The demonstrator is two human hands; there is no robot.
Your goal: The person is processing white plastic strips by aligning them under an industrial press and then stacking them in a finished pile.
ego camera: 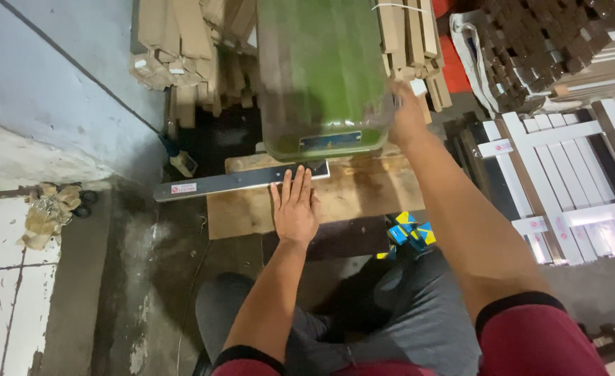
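From the head view, my right hand [405, 115] is blurred against the green machine housing [321, 69], so I cannot tell how its fingers sit. The housing's top is cut off by the frame. The dark metal bar [241, 181] lies flat on the wooden board [363, 195], its long axis running left to right, slightly tilted. My left hand [295, 205] presses open-fingered just beside it.

Two hands show, a left hand [295, 207] and a right hand [405, 115], with one green machine housing [321, 76], one grey metal bar [241, 181], and one wooden board [363, 195].
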